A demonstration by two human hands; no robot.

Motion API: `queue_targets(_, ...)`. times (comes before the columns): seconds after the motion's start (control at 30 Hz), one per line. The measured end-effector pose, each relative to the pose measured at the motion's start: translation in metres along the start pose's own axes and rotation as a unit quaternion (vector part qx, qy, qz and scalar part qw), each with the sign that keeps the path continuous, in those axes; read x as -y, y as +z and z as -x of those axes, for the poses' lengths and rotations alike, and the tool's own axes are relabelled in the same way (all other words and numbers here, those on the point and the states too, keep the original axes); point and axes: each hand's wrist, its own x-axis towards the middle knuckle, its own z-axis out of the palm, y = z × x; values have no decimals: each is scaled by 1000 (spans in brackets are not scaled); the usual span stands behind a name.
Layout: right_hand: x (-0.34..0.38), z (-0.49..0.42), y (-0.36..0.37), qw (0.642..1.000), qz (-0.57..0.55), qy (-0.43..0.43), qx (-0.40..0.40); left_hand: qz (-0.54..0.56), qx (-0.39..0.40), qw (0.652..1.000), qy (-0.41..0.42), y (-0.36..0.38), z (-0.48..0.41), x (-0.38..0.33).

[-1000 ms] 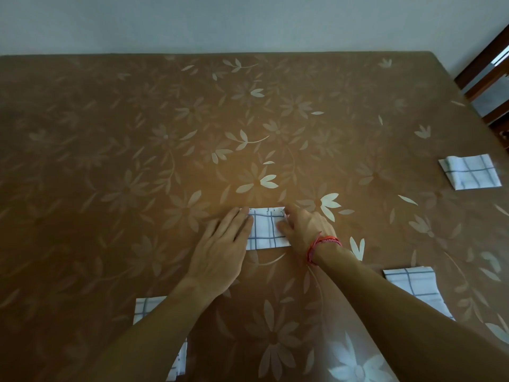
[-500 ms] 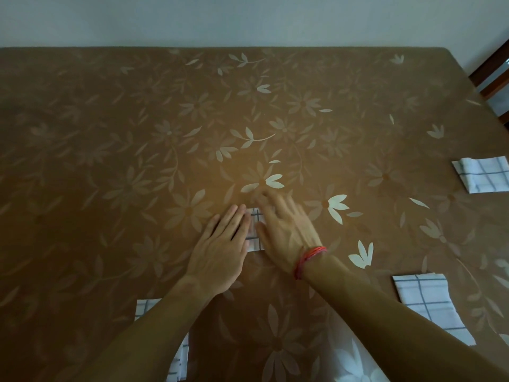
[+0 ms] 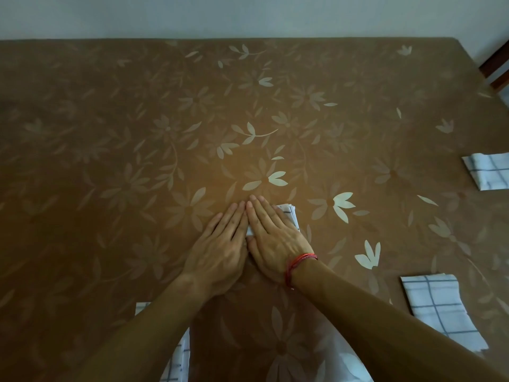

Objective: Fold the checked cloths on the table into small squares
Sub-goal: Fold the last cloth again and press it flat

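A small folded white cloth with a dark check (image 3: 289, 213) lies at the middle of the brown flowered table (image 3: 137, 133). My right hand (image 3: 275, 238), with a red thread at the wrist, lies flat on it and covers most of it; only its right edge shows. My left hand (image 3: 220, 244) lies flat beside it, fingers together, touching the right hand and the cloth's left side. Other checked cloths lie on the table: one folded at the right edge (image 3: 487, 172), one at the near right (image 3: 438, 307), and one under my left forearm (image 3: 179, 357).
A pale wall runs behind the table's far edge. Dark wooden chair parts (image 3: 495, 64) stand past the table's right corner. The far and left parts of the tabletop show only the flower pattern.
My right hand moved from the cloth's right corner to lie flat over the cloth, pressing it. The left hand stayed at the cloth's left side. The view shifted slightly.
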Motion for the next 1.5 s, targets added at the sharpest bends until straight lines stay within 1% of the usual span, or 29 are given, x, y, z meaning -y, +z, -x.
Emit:
queue_targets(0.17,1,0,4,1000,-11,10,0,-6,4,1000,0,1,0,1)
queue_targets(0.27,3,-2,5,999,-17,34,1,-9,8,1000,-10,0,-1,3)
queue_targets(0.43,8,-4,5,998,7,62,16,-15,0,1000,-10,-4,-3,1)
queue_targets(0.53,12,-6,7,998,26,56,34,-14,-2,1000,-11,-2,-1,-3)
queue_targets(0.63,11,-8,5,998,24,54,23,-17,7,1000,-11,-3,-2,0)
queue_targets(0.77,5,-6,1,998,25,51,17,-22,23,999,-4,-8,-1,0)
queue_targets(0.9,-3,-3,-1,998,9,53,28,-22,36,999,-8,-7,-1,-1)
queue_targets(1.07,-28,9,-9,995,27,71,58,-18,42,999,-20,-8,-2,-2)
queue_targets(1.27,-58,25,-16,993,55,82,68,-6,55,998,-35,-10,-1,-4)
queue_targets(1.5,-58,25,-19,990,64,97,85,17,65,997,-45,-15,-3,-7)
